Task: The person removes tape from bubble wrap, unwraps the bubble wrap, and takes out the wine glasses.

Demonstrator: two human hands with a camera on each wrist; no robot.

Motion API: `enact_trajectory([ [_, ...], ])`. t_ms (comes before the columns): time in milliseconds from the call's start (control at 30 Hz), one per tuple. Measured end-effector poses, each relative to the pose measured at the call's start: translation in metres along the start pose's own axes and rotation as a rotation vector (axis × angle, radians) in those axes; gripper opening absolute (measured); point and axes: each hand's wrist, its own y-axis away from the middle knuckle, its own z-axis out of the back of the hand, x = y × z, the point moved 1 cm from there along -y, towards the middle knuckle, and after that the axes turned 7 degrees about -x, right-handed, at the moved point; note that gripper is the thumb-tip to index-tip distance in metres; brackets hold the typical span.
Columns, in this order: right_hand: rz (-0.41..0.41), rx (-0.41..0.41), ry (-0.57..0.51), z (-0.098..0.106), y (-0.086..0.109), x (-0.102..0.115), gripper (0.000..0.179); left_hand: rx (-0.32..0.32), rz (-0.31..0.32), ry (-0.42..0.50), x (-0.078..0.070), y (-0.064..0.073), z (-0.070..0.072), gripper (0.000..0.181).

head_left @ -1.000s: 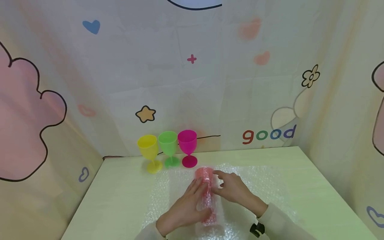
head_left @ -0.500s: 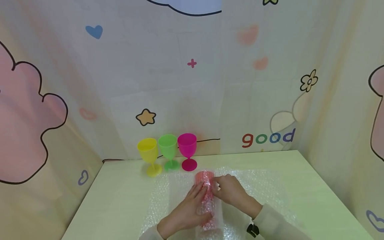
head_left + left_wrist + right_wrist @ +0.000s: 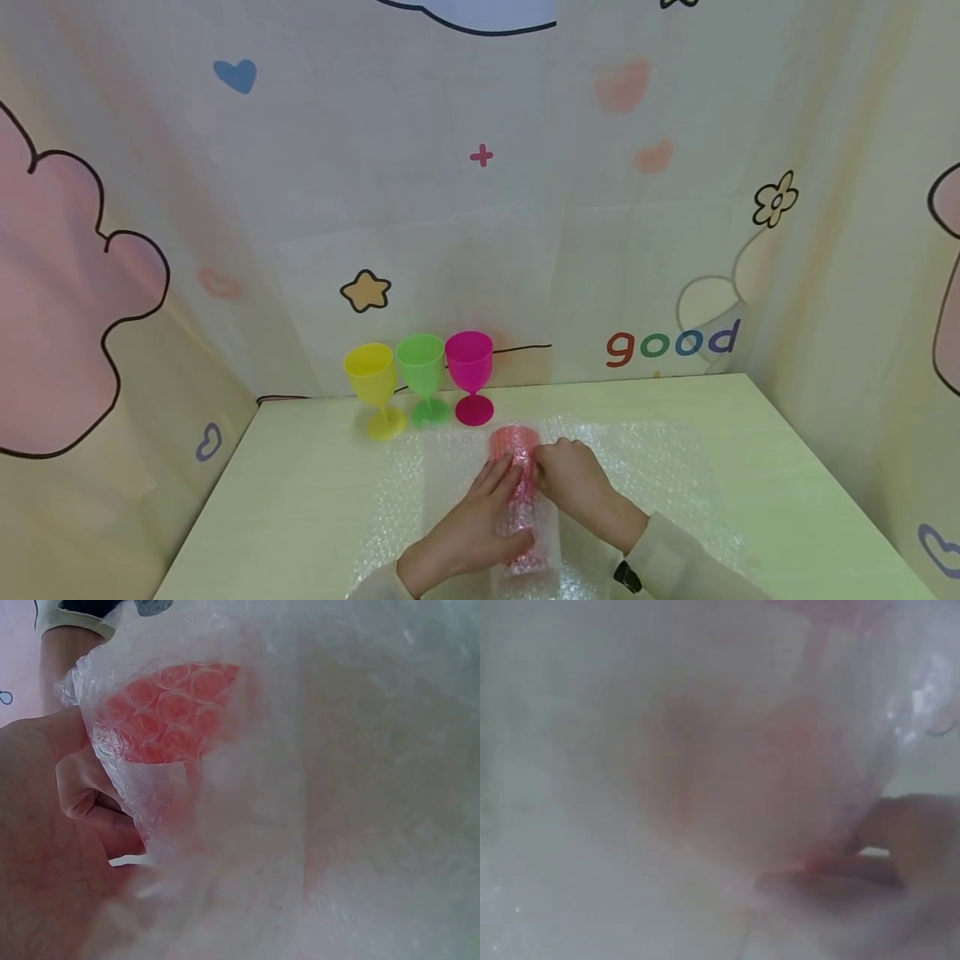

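Observation:
A pinkish-red goblet (image 3: 514, 438) lies on its side, rolled in clear bubble wrap (image 3: 645, 467). My left hand (image 3: 471, 525) rests on the roll, its fingers fairly straight over the upper part and the thumb over the lower end. At the roll's right side, my right hand (image 3: 576, 482) has curled fingers and pinches the wrap near the goblet's far end. Through the bubbles, the left wrist view shows the red foot or bowl (image 3: 172, 712) and a thin stem. The right wrist view is blurred, mostly filled by bubble wrap (image 3: 630, 772).
Behind the wrap, a yellow goblet (image 3: 372, 377), a green goblet (image 3: 422, 363) and a magenta goblet (image 3: 469, 362) stand upright in a row. They stand on the pale table (image 3: 285, 483), near a printed curtain (image 3: 420, 208) at its back edge.
My right hand's fingers have curled in tighter on the wrap at the roll's side. My left hand stays on the roll, and the view has tilted slightly.

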Motion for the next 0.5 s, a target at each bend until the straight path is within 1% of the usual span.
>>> enact_trajectory([
  [200,-0.017,-0.003,-0.025,-0.0005,0.0007,-0.0019,0.02,0.006,-0.001,-0.012,-0.0007,-0.0006,0.0003,0.087],
  [367,-0.026,0.0,-0.075,-0.0012,0.001,-0.0047,0.017,0.013,0.0,-0.01,0.0002,-0.0003,-0.0002,0.087],
  [500,-0.015,-0.013,-0.125,-0.0011,0.0022,-0.0076,0.013,0.026,0.004,0.001,0.0004,0.0003,0.0005,0.087],
])
